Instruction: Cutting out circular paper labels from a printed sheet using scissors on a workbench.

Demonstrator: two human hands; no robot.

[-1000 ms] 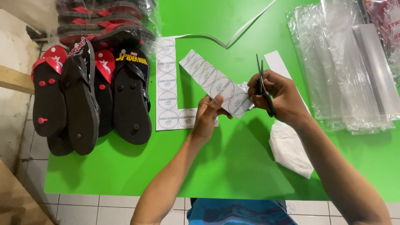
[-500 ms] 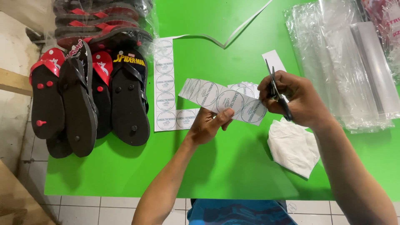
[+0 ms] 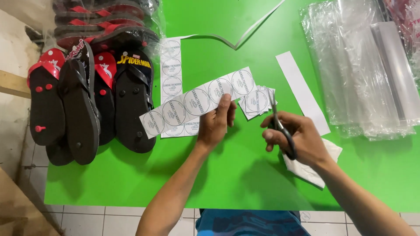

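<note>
My left hand (image 3: 216, 124) pinches a long white paper strip of round printed labels (image 3: 188, 105), held slanting above the green table (image 3: 227, 175). My right hand (image 3: 295, 135) grips black-handled scissors (image 3: 280, 126), blades pointing up toward a small pile of cut square labels (image 3: 257, 101) lying just right of the strip's end. Another sheet of the same labels (image 3: 170, 70) lies flat on the table under the strip.
Black and red flip-flops (image 3: 83, 100) are piled at the table's left edge, some in plastic wrap. A stack of clear plastic bags (image 3: 363, 70) lies at the right. A blank white paper strip (image 3: 302, 91), a thin paper offcut (image 3: 245, 37) and a crumpled white cloth (image 3: 313, 170) also lie on the table.
The strip has swung from slanting down-right to slanting up-right and moved left. My right hand with the scissors has drawn back from the strip. A pile of cut labels now shows.
</note>
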